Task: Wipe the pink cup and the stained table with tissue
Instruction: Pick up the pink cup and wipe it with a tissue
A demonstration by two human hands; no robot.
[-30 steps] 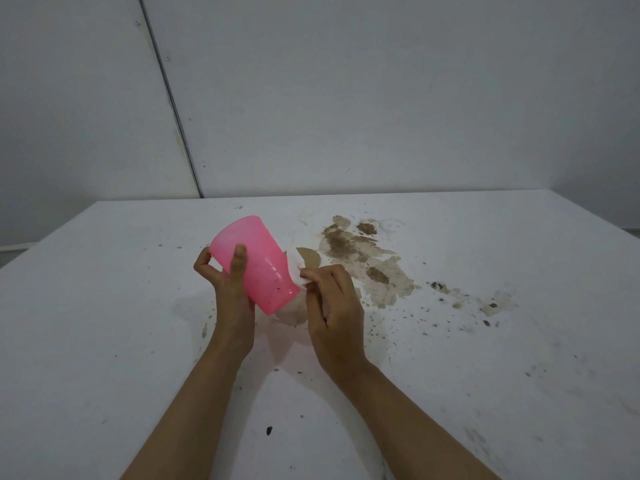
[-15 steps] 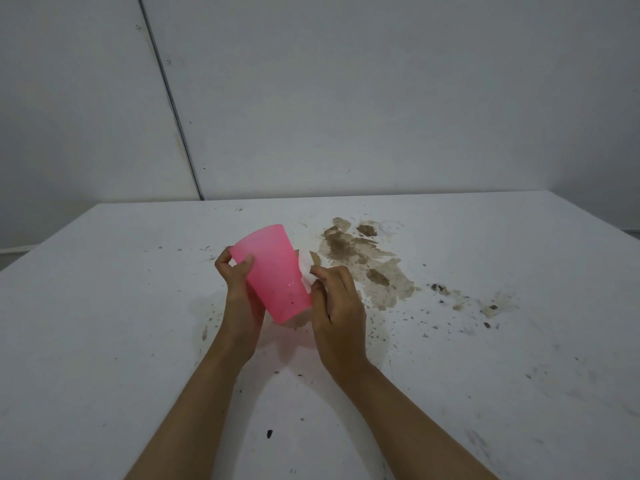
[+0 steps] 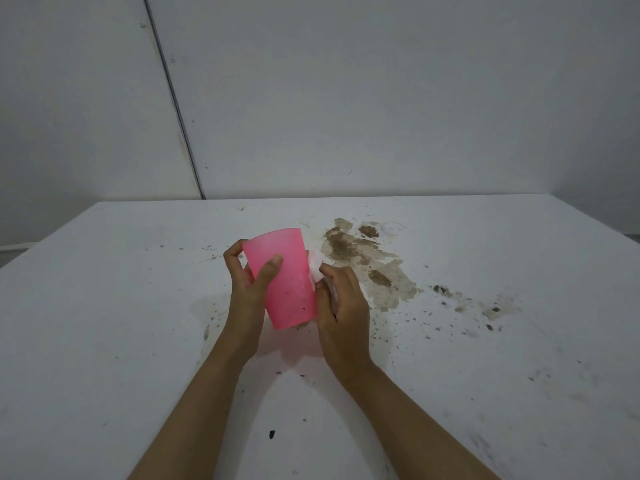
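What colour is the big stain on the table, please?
The stain is muddy brown with darker patches; the head view shows it best.

Pink cup [image 3: 287, 278]: translucent plastic, wide end up, leaning slightly left, hovering above the desk [image 3: 104, 306]. Left hand [image 3: 247, 285] is gripping it, thumb lying across the near wall. A few dark specks are clinging to the lower wall.

Tissue [image 3: 314, 266]: white, crumpled, mostly hiding in the right hand [image 3: 343, 306], which is pressing it against the cup's right side.

Desk: white top, carrying a big brown patchy stain [image 3: 363, 261] just beyond and right of the cup, with smaller dark spatters trailing off to the right and scattering nearer.
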